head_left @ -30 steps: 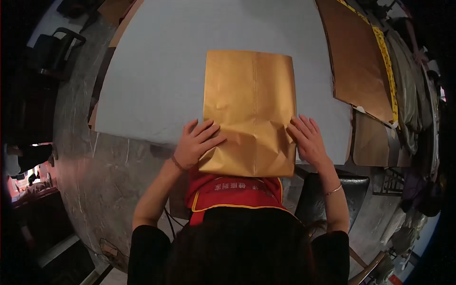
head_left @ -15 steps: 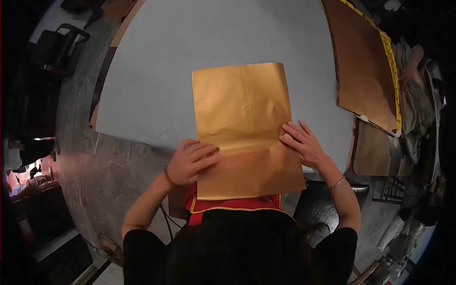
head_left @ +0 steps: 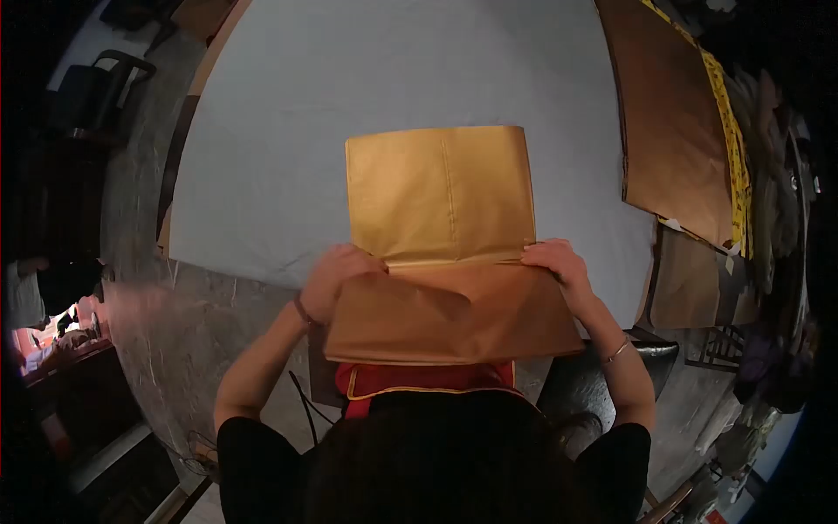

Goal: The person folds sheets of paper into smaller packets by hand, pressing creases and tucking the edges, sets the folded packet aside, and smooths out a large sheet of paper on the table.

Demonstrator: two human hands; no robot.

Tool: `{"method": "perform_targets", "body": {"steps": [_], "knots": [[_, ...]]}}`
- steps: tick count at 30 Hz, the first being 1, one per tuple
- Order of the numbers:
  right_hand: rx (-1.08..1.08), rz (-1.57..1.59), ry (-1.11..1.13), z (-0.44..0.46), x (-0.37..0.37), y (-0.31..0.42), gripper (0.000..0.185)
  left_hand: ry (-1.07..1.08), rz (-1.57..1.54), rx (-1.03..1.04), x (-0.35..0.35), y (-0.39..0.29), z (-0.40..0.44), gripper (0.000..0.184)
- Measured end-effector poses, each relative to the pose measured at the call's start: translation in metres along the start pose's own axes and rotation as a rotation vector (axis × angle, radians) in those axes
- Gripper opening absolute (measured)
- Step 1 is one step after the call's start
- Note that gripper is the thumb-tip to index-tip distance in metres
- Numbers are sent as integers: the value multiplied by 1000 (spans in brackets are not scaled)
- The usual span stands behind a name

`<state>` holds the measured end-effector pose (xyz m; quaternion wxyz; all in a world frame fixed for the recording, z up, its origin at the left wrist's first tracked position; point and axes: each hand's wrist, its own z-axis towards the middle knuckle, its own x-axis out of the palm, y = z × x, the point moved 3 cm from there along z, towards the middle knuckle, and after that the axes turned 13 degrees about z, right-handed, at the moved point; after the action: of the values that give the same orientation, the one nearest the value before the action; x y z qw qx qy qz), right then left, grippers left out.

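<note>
A golden-brown paper sheet or bag (head_left: 441, 192) lies over the near edge of the grey-covered table (head_left: 393, 70), a seam running down its upper half. A crease crosses it between my hands, and the lower part tilts toward my red apron (head_left: 419, 379). At the crease's left end my left hand (head_left: 336, 275) is closed on the paper, slightly blurred, its fingertips partly hidden. My right hand (head_left: 560, 266) grips the right end of the crease with its fingers pressed together.
Brown cardboard (head_left: 676, 122) edged with yellow tape (head_left: 729, 140) lies on the right. A black stool (head_left: 580, 384) stands near my right arm. Black chair (head_left: 92, 96) at upper left. Part of another person (head_left: 30, 293) shows at the far left.
The paper has come toward me and bent along a crosswise crease, its lower part now slanting and wider in view. My hands have gone from lying spread on it to gripping its sides.
</note>
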<state>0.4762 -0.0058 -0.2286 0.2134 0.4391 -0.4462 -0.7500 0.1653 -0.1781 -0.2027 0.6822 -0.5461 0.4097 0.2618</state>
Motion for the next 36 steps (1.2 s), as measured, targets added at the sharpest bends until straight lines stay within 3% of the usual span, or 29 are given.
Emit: {"method": "perform_targets", "body": {"steps": [1,2,3,4,5,7,9,11,13,15,18,20,28,33,36], "knots": [[96,124,-70,3,-3,0,19,33,-163,-50,-3,1,3,24],[453,128,14,-1,-2,-16,16,-254,-347,-325,37,30,-22,24],[810,129,100,-10,-2,-30,13,-251,-350,-327,31,31,-16,24],[680,457,-205,-7,6,-24,20,-100,-332,-551,23,34,-5,25],[684,456,-203,0,12,-20,20,55,-310,-771,16,35,3,26],[577,337,-404,16,8,-4,33,-19,-344,-778,10,28,17,26],[626,361,-439,22,6,4,37,-167,-199,-685,9,26,24,25],[663,379,-471,22,6,0,43,-181,-252,-756,3,22,28,31],[667,365,-456,23,5,3,39,-197,-304,-828,6,23,26,41],[666,351,-444,23,5,3,35,-365,-347,-810,16,27,19,62],[616,213,-426,25,7,1,24,-363,-292,-853,16,22,16,68],[530,167,-460,26,8,1,18,-380,-216,-848,15,15,17,67],[571,88,-436,32,9,-3,13,-314,17,-863,16,16,21,58],[582,84,-444,31,8,-4,14,-401,82,-718,22,22,19,44],[551,57,-420,29,9,-7,14,-358,122,-746,21,21,20,37]]}}
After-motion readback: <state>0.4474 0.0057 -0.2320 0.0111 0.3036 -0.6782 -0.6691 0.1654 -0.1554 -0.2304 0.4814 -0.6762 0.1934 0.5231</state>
